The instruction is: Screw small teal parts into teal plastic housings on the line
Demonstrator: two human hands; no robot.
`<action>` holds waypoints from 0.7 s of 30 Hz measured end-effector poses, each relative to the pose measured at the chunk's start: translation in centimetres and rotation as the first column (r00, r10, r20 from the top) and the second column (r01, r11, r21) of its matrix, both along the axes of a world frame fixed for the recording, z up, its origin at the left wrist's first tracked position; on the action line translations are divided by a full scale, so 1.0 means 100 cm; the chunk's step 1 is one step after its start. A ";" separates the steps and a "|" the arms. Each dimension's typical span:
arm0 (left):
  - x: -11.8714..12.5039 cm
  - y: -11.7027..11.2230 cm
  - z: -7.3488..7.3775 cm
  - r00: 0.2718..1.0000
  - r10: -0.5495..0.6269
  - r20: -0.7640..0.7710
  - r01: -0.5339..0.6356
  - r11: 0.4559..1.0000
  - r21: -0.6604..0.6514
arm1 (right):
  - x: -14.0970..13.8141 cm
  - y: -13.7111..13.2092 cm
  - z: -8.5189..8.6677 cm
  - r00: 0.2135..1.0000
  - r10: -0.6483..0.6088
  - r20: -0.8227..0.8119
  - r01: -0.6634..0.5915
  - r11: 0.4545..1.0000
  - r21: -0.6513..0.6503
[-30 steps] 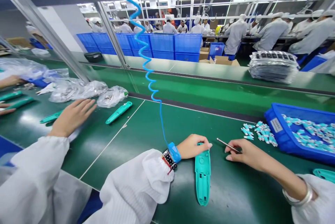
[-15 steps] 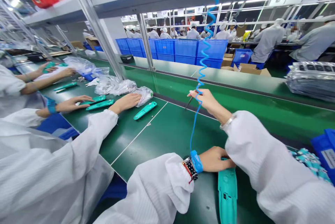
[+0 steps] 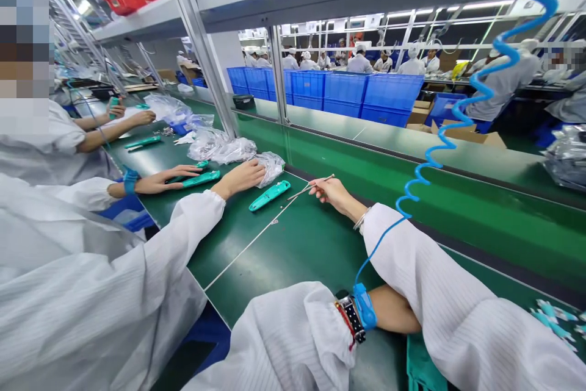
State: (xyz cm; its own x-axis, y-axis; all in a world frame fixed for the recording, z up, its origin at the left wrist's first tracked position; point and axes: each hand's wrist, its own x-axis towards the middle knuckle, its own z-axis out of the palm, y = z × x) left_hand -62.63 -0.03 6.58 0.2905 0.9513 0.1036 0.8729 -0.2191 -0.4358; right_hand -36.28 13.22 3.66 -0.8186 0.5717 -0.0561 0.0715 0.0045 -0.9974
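Observation:
My right hand (image 3: 333,193) is closed on a pair of thin metal tweezers (image 3: 300,192), reaching left over the bench. The tweezer tips hang close to a teal plastic casing (image 3: 270,196) and a tiny speck on the green surface. My left hand (image 3: 394,310) wears a blue wrist strap (image 3: 365,308); its fingers are hidden behind my right forearm. Below it, partly covered by my right sleeve, lies another teal casing (image 3: 423,366). Whether my left fingers hold that casing cannot be seen.
A co-worker's hand (image 3: 247,174) rests by clear plastic bags (image 3: 270,168) on the left; the other hand (image 3: 171,179) is at teal casings (image 3: 201,179). A blue coiled cord (image 3: 439,147) crosses my right arm. Small teal-and-white parts (image 3: 556,321) lie at right. A metal post (image 3: 204,49) stands ahead.
My right hand has moved left and down with the tweezers, toward the casing by the white line. The view has turned to the right, and the coiled cord now stretches rightward.

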 end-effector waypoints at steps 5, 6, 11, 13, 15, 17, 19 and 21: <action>-0.013 0.002 -0.005 0.981 -0.036 -0.189 0.034 0.999 -0.014 | -0.001 -0.009 0.006 0.999 0.047 -0.014 -0.045 0.990 0.134; -0.013 0.002 -0.006 0.976 -0.041 -0.216 0.040 0.999 -0.012 | 0.001 -0.010 0.008 0.999 0.051 -0.017 -0.048 0.986 0.161; -0.013 0.001 -0.007 0.950 -0.040 -0.308 0.052 0.998 0.031 | 0.015 -0.015 0.014 0.995 0.078 -0.058 -0.059 0.958 0.279; -0.012 0.001 -0.006 0.945 -0.029 -0.327 0.050 0.997 0.055 | 0.022 -0.016 0.015 0.993 0.093 -0.076 -0.065 0.948 0.312; -0.011 0.000 -0.005 0.942 -0.013 -0.336 0.043 0.996 0.083 | 0.029 -0.016 0.016 0.991 0.098 -0.095 -0.061 0.941 0.334; -0.010 -0.001 -0.003 0.942 0.007 -0.335 0.032 0.993 0.110 | 0.032 -0.017 0.018 0.989 0.092 -0.117 -0.046 0.937 0.348; -0.008 -0.002 -0.001 0.944 0.023 -0.329 0.022 0.991 0.131 | 0.032 -0.019 0.019 0.987 0.092 -0.131 -0.039 0.933 0.357; -0.007 -0.004 0.000 0.947 0.021 -0.320 0.023 0.991 0.134 | 0.029 -0.021 0.019 0.985 0.102 -0.137 -0.045 0.929 0.368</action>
